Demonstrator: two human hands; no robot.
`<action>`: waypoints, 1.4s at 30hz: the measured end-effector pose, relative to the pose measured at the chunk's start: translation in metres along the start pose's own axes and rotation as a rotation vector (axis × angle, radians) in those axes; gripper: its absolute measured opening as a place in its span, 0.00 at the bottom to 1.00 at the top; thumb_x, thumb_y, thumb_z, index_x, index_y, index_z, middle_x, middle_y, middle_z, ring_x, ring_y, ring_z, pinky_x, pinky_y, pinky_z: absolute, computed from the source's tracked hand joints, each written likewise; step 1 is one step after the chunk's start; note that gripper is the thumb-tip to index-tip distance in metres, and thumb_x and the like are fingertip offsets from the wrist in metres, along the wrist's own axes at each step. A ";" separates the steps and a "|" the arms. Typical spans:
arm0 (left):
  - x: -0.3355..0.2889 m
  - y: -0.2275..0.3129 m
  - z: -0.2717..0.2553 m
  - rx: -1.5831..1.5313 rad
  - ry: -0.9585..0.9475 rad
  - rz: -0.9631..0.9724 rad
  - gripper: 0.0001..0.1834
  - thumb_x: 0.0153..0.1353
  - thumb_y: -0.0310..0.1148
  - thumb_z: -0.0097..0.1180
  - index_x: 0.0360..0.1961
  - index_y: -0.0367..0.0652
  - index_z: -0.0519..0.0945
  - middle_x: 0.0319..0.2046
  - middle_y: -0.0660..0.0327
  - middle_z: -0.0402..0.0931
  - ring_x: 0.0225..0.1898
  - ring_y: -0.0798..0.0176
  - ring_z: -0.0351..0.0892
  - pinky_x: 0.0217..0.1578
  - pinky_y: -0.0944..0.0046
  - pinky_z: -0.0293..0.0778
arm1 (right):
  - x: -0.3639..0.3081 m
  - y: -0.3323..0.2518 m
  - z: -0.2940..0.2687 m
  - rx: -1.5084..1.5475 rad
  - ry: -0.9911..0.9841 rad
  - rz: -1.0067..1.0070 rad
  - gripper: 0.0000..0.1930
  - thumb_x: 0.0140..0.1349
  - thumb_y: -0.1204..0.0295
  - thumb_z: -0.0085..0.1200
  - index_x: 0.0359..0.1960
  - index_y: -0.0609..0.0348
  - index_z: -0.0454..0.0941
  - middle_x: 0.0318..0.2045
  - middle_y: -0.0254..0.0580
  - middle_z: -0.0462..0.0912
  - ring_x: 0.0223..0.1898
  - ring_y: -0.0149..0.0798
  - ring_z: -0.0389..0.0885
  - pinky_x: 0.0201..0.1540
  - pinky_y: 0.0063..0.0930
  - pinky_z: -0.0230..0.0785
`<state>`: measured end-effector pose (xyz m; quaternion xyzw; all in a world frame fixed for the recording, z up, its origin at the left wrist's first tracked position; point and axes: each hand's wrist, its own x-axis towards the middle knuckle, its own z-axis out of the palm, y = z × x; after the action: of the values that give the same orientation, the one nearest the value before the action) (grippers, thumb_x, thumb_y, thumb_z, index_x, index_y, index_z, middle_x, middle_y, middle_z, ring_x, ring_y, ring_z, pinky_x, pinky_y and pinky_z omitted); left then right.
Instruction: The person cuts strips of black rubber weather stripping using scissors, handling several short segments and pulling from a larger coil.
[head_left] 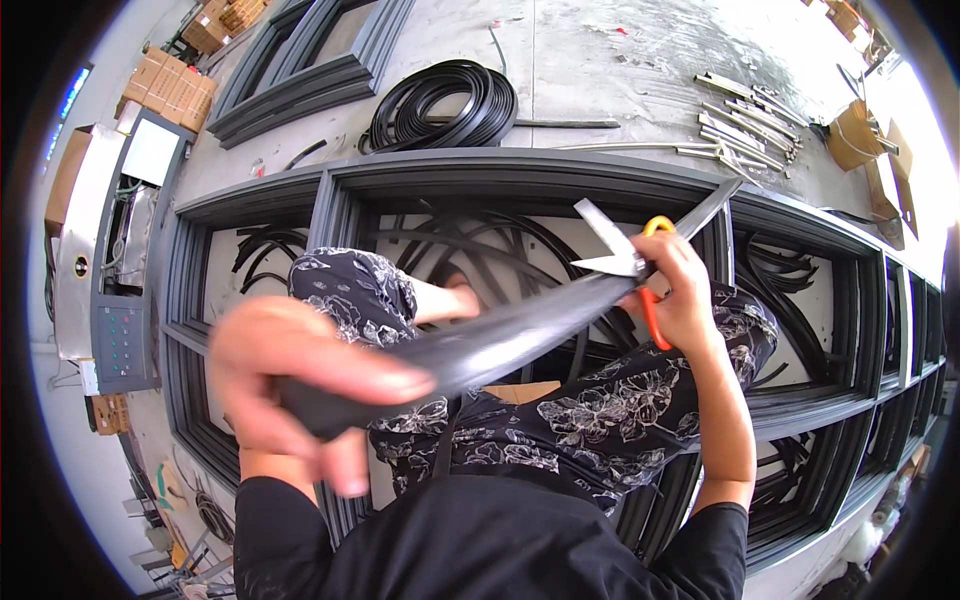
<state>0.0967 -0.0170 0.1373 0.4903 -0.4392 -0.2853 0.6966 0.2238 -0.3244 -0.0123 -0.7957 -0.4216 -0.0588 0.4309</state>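
Observation:
A black rubber strip (490,350) stretches across in front of me, blurred by motion. Its near end is wrapped by the fingers of my left hand (285,365), which is smeared but plainly closed. My right hand (680,290) grips a pair of scissors (606,228) with orange and yellow handles. The scissor blades are spread apart and point left, with the strip passing right by their pivot. Whether my right fingers also pinch the strip cannot be made out. Beneath my hands are my legs in patterned dark trousers, among dark grey frames (440,165) lying on the floor.
More black strips (785,270) lie loose inside the frame openings. Beyond the frames rests a coil of black strip (480,100), with metal bars (745,125) to its right. A control cabinet (125,345) stands at left, near stacked cardboard boxes (170,85).

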 end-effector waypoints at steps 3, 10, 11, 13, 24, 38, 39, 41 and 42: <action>-0.040 0.030 0.016 -0.086 0.347 0.233 0.20 0.60 0.20 0.50 0.50 0.21 0.61 0.23 0.40 0.78 0.18 0.55 0.81 0.19 0.60 0.79 | -0.003 0.015 0.007 -0.008 -0.074 0.001 0.20 0.35 0.77 0.65 0.35 0.58 0.74 0.26 0.41 0.75 0.32 0.46 0.75 0.37 0.34 0.68; -0.150 0.065 0.000 -0.544 1.031 0.838 0.11 0.67 0.30 0.39 0.44 0.34 0.69 0.25 0.56 0.77 0.22 0.66 0.79 0.32 0.60 0.77 | 0.009 0.088 -0.034 -0.351 -0.168 0.161 0.20 0.36 0.82 0.58 0.37 0.61 0.74 0.32 0.48 0.76 0.38 0.53 0.75 0.42 0.38 0.67; -0.168 0.062 -0.005 -0.588 1.097 0.927 0.13 0.66 0.28 0.38 0.48 0.33 0.68 0.29 0.54 0.78 0.28 0.62 0.80 0.37 0.57 0.77 | 0.013 0.103 -0.034 -0.373 -0.182 0.123 0.18 0.38 0.82 0.56 0.36 0.62 0.73 0.32 0.49 0.76 0.38 0.54 0.74 0.42 0.39 0.67; -0.203 0.019 -0.050 -0.619 1.219 0.974 0.20 0.63 0.25 0.36 0.55 0.31 0.65 0.37 0.48 0.78 0.39 0.54 0.79 0.48 0.53 0.73 | 0.004 0.129 -0.055 -0.474 -0.162 0.167 0.15 0.39 0.82 0.55 0.34 0.62 0.73 0.29 0.49 0.76 0.36 0.53 0.74 0.40 0.38 0.67; -0.258 -0.161 -0.188 -0.622 1.610 -0.214 0.22 0.58 0.50 0.58 0.40 0.40 0.76 0.13 0.74 0.65 0.14 0.78 0.63 0.18 0.76 0.61 | 0.021 0.161 -0.074 -0.597 -0.109 0.185 0.14 0.41 0.84 0.54 0.34 0.61 0.73 0.24 0.46 0.71 0.30 0.47 0.72 0.35 0.33 0.64; -0.320 -0.205 -0.247 -0.731 2.231 -0.269 0.13 0.52 0.35 0.65 0.28 0.38 0.74 0.22 0.58 0.73 0.24 0.62 0.75 0.22 0.70 0.75 | 0.066 0.161 -0.033 -0.490 -0.329 0.319 0.17 0.36 0.84 0.58 0.33 0.63 0.71 0.26 0.46 0.73 0.32 0.49 0.72 0.38 0.34 0.64; -0.323 -0.210 -0.249 -0.795 2.272 -0.233 0.13 0.53 0.34 0.64 0.30 0.38 0.74 0.25 0.57 0.73 0.26 0.60 0.75 0.24 0.69 0.76 | 0.067 0.164 -0.033 -0.467 -0.296 0.341 0.18 0.36 0.84 0.58 0.33 0.62 0.71 0.27 0.45 0.72 0.32 0.47 0.72 0.37 0.33 0.64; -0.319 -0.209 -0.248 -0.827 2.373 -0.118 0.14 0.54 0.31 0.61 0.35 0.35 0.72 0.30 0.53 0.74 0.31 0.57 0.75 0.29 0.64 0.78 | 0.070 0.163 -0.034 -0.445 -0.236 0.324 0.19 0.37 0.86 0.59 0.35 0.61 0.71 0.28 0.43 0.71 0.30 0.43 0.71 0.35 0.30 0.64; -0.319 -0.209 -0.250 -0.828 2.375 -0.109 0.14 0.54 0.31 0.61 0.35 0.35 0.72 0.30 0.53 0.74 0.31 0.57 0.75 0.29 0.64 0.78 | 0.071 0.163 -0.033 -0.445 -0.237 0.316 0.19 0.37 0.86 0.59 0.35 0.61 0.71 0.28 0.43 0.71 0.30 0.43 0.71 0.35 0.30 0.64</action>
<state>0.1822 0.2807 -0.1972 0.2065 0.6002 0.1867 0.7499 0.3955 -0.3495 -0.0628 -0.9278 -0.3164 0.0113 0.1973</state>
